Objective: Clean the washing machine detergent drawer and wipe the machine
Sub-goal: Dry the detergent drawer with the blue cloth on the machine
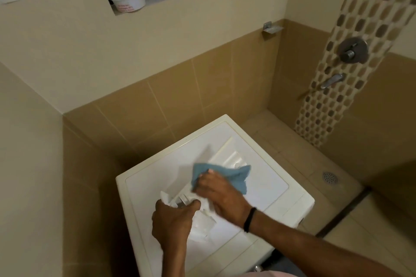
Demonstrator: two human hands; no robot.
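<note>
Blue cloth (221,173) sits bunched in the right hand (221,195), grip closed round it w/ fingers curled, pressing it onto the detergent drawer (229,158). The drawer is out of its slot & lies diagonally across the lid of the washing machine (157,177), roughly mid-lid. The left hand (172,222) is at the drawer's near end, toward the machine's front edge. Its grip is wrapped round the front piece w/ thumb over the top, steadying it.

Step in hand, as I read it, is wiping out the drawer. Can't tell whether the machine body has been wiped.

Next move prob. calls for working the cloth into the compartment corners toward the far end. The left grip needs to stay firm, since the white plastic could skate on the smooth lid.

Edges & room:
- The drawer's far end points at the machine's back-right corner but stops short of the rim.
- The lid has only a low lip, so a hard push that way could send the drawer over.
- Tiled walls stand close at the machine's left & back, leaving little elbow room there.
- Open floor lies to the machine's right, w/ a floor drain (329,177) beyond.
- The shower valve (352,49) & spout (333,80) are well right of the machine & higher.
- A white tub (128,0) on the window sill sits far above the machine's back, out of the way.
</note>
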